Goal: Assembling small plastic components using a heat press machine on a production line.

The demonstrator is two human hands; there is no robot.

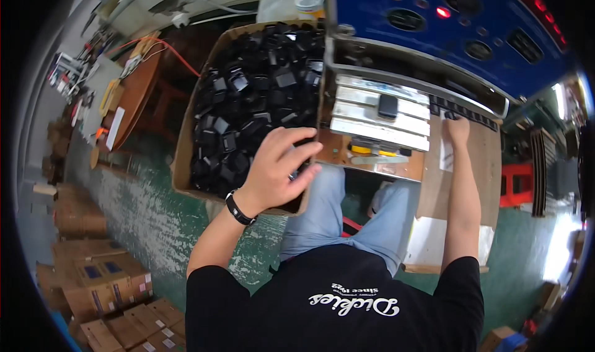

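My left hand (277,169) hovers over the near right edge of a cardboard box (182,160) heaped with glossy black plastic cases (260,82). Its fingers are spread and curved, and I see nothing held between them. My right hand (457,131) is at the far end of a cardboard sheet (474,166), fingers closed at a small black case (449,114) beside a row of black cases (471,114). One black case (388,106) sits on the slotted metal plate (353,121) between my hands. My fingers partly hide what the right hand grips.
A blue machine panel (372,30) with red lights stands beyond the metal plate. Yellow-handled tools (381,150) lie at the plate's near edge. Cardboard cartons (102,284) are stacked on the floor at left. A red stool (517,184) stands at right.
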